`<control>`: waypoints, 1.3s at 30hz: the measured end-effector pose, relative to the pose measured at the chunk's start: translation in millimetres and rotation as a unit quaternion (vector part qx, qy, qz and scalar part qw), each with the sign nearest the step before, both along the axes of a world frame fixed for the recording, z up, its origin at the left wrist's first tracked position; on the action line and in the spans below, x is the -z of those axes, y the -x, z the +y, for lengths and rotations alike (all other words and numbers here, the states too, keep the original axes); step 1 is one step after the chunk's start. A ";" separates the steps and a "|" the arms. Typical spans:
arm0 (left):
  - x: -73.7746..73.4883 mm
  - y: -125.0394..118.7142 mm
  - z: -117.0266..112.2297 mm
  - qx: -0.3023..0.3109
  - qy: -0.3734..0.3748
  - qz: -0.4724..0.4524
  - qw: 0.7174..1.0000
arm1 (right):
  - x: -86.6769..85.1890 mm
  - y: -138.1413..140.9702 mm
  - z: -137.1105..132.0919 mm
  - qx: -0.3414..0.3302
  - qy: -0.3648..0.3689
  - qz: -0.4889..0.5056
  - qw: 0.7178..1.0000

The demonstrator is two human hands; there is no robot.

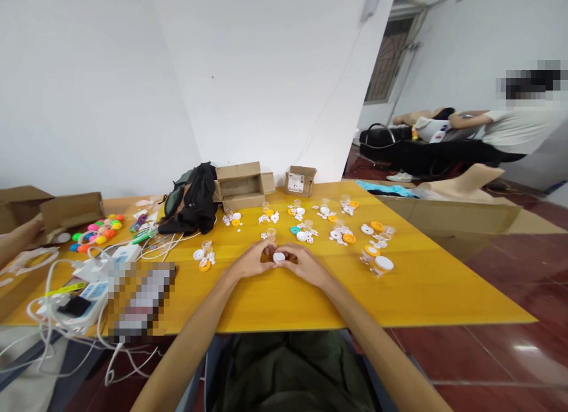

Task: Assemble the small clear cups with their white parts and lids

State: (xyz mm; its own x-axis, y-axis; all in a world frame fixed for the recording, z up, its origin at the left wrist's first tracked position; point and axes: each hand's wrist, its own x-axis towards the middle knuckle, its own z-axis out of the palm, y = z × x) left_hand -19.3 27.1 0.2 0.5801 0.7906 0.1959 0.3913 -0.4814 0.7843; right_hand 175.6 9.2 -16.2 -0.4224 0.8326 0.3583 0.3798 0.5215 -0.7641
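My left hand (254,260) and right hand (306,263) curve inward, fingers clamped on a round white plastic lid (278,257).

It seems a makeshift workroom: yellow table (275,308), cardboard boxes (243,200), power strip (94,290), white walls (266,74), red tiled floor (497,361), 1 barred window (390,60).
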 end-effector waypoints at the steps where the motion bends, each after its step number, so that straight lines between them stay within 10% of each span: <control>1: 0.4 0.0 0.4 -0.002 -0.002 0.002 1.000 | 0.3 -0.4 0.5 0.002 0.005 0.003 1.000; 22: 4.4 -3.3 2.9 -0.043 -0.076 0.016 0.996 | 3.8 -4.2 5.3 0.003 0.089 0.093 0.992; 39: 2.7 -9.5 3.6 -0.029 0.137 -0.197 0.970 | 0.4 -5.7 5.7 0.004 0.095 0.209 0.973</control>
State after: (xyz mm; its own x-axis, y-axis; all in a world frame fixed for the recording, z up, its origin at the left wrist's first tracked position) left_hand -9.8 30.7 -2.4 0.4556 0.8737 0.1705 0.0553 -0.2190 0.9742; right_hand 181.2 14.9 -16.6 -0.2661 0.9033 0.3365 0.0174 0.3535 -0.9353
